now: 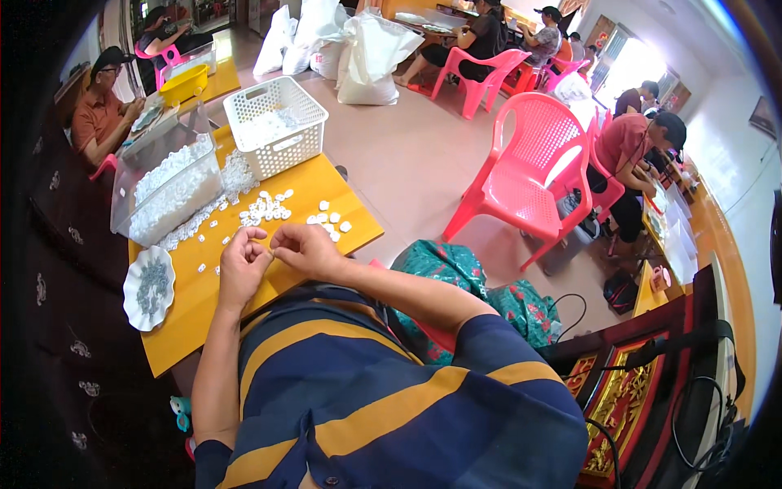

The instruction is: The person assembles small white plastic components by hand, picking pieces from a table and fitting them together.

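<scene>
My left hand (243, 267) and my right hand (309, 249) meet above the near edge of the yellow table (189, 314). Thumbs and fingers of both are pinched together, almost touching; whatever lies between the fingertips is too small to make out. Just beyond them is a loose pile of small white plastic pieces (265, 209), and a smaller group of white pieces (328, 218) sits to its right. Left of my left hand stands a white scalloped dish (133, 292) with many tiny grey-blue parts (153, 285) in it.
A clear bin (122, 205) heaped with white pieces stands at the table's left. Behind it is a white perforated basket (291, 150). Right of me are green patterned bags (444, 265) and a pink plastic chair (533, 179). Other people work at tables farther off; white sacks (375, 61) stand beyond.
</scene>
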{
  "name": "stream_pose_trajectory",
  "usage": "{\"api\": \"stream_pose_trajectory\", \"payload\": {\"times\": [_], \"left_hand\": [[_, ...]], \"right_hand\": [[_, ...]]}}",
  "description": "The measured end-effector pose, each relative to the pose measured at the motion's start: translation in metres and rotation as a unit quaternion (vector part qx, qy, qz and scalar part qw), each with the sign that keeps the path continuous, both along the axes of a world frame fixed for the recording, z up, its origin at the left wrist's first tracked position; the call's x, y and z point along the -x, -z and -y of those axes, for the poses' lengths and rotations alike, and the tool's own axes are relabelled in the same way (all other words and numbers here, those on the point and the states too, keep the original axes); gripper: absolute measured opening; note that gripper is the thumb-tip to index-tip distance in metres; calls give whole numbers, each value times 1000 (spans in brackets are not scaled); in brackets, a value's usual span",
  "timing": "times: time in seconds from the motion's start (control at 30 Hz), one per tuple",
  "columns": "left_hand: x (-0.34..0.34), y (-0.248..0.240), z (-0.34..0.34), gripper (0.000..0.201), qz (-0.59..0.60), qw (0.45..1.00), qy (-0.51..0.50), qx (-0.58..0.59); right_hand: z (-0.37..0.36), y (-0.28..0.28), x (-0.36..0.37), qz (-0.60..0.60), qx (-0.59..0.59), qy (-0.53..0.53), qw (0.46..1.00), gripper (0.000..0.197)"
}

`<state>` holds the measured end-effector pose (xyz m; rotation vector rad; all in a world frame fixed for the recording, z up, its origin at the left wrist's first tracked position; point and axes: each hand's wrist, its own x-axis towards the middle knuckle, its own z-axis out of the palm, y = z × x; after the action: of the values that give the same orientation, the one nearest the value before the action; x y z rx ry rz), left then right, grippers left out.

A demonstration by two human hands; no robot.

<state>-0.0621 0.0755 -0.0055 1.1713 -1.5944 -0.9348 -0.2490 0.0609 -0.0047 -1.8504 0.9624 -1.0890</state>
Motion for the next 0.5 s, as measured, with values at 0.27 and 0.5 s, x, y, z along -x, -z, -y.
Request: {"api": "stream_pose_trajectory", "payload": {"times": [0.27, 0.5], "left_hand": [[-3, 9, 8, 27, -16, 999, 49, -10], [3, 3, 0, 19, -79, 995, 44, -30]], "right_hand": [[2, 10, -4, -53, 67, 38, 996, 10], [7, 24, 5, 132, -154, -20, 979, 14]]}}
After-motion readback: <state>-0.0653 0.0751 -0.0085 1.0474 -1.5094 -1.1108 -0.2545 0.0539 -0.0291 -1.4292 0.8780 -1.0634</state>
